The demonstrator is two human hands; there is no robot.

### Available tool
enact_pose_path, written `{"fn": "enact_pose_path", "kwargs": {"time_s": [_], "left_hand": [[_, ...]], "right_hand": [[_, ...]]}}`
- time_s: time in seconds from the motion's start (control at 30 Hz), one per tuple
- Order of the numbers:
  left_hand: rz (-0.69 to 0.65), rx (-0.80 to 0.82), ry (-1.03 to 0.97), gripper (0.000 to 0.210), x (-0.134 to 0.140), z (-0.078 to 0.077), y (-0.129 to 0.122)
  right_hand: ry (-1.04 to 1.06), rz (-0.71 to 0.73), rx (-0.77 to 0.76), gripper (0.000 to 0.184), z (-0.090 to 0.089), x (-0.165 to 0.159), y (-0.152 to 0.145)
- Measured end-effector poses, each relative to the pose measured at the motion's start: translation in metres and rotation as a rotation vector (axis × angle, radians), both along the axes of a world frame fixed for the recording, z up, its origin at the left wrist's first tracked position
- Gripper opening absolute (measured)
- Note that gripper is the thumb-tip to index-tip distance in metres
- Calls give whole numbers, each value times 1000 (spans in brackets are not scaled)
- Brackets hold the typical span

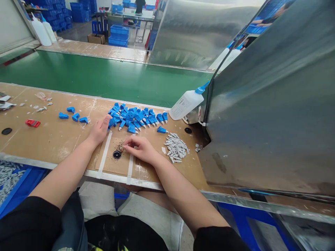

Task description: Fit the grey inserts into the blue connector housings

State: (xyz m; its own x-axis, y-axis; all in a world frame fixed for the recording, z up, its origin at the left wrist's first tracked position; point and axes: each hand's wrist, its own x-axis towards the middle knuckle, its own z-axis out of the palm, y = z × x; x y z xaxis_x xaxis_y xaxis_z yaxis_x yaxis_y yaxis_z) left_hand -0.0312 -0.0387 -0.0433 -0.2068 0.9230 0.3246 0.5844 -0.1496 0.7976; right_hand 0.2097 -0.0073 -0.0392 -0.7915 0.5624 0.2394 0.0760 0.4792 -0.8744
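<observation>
My left hand [99, 131] is curled at the left edge of a heap of small blue plastic parts [131, 116], its fingers closed against one blue part [111, 122]. Most of those fingertips are hidden. My right hand [141, 148] is pinched over a scatter of tiny dark bits [119, 145]; whatever lies between thumb and forefinger is too small to name. Just left of its fingertips, a small round black dish [117, 154] sits on a cardboard sheet [115, 168] edged with white tape strips. Grey-white slim pieces [177, 148] are piled right of my right hand.
A white squeeze bottle [184, 104] with a blue cap leans against the metal panel [269, 115] at right. Several blue parts [75, 117] and a red toy car [32, 123] lie to the left. A green belt [104, 75] runs behind the worktop.
</observation>
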Motion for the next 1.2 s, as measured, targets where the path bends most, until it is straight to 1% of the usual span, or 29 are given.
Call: {"fn": "enact_pose_path", "kwargs": {"time_s": [0.07,0.13,0.2,0.23,0.3,0.37,0.4,0.43,0.47,0.53,0.57,0.6,0.67,0.77,0.83,0.9,0.93,1.0,1.07,1.13,1.2], "left_hand": [[-14,5,0,62,2,0,0],[-31,10,13,60,5,0,0],[-57,12,15,59,7,-2,1],[-69,8,10,58,7,-3,1],[-100,-3,-7,58,7,-5,3],[-115,-12,-26,58,6,-6,5],[-115,-12,-38,58,5,-7,5],[-114,-11,-49,58,4,-8,6],[-113,-11,-60,58,4,-8,7],[-103,0,-92,59,3,-8,9],[-101,6,-113,59,3,-8,10],[-97,13,-135,59,3,-8,11],[-92,18,-168,60,3,-9,12],[-89,22,-166,60,2,-10,13],[-94,31,-151,59,2,-10,13],[-100,32,-146,58,2,-10,12],[-111,23,-141,58,2,-9,11],[-154,-4,-123,57,2,-7,9],[-234,-31,-96,56,3,-5,8],[-301,-57,-79,56,3,-2,7],[-326,-91,-84,57,3,0,7]], "right_hand": [[70,-41,-29,23,3,2,0],[126,-69,-11,23,7,4,-3],[211,-110,95,19,13,8,-10],[278,-166,172,15,16,10,-15],[447,-343,325,9,25,14,-27],[560,-492,434,11,37,17,-36],[558,-510,471,14,44,19,-38],[511,-479,505,17,50,19,-38],[425,-415,537,18,56,20,-36],[182,-256,591,16,62,18,-28],[56,-182,614,14,62,16,-23],[-55,-119,633,15,59,13,-18],[-210,-43,662,19,48,5,-9],[-320,32,682,19,28,-9,0],[-356,81,637,18,21,-15,4],[-317,75,529,15,24,-16,9],[-257,29,451,14,27,-15,12],[-71,-120,253,12,34,-11,17],[145,-275,46,17,35,-10,21],[298,-357,-104,21,28,-13,23],[352,-365,-176,21,16,-18,24]]}}
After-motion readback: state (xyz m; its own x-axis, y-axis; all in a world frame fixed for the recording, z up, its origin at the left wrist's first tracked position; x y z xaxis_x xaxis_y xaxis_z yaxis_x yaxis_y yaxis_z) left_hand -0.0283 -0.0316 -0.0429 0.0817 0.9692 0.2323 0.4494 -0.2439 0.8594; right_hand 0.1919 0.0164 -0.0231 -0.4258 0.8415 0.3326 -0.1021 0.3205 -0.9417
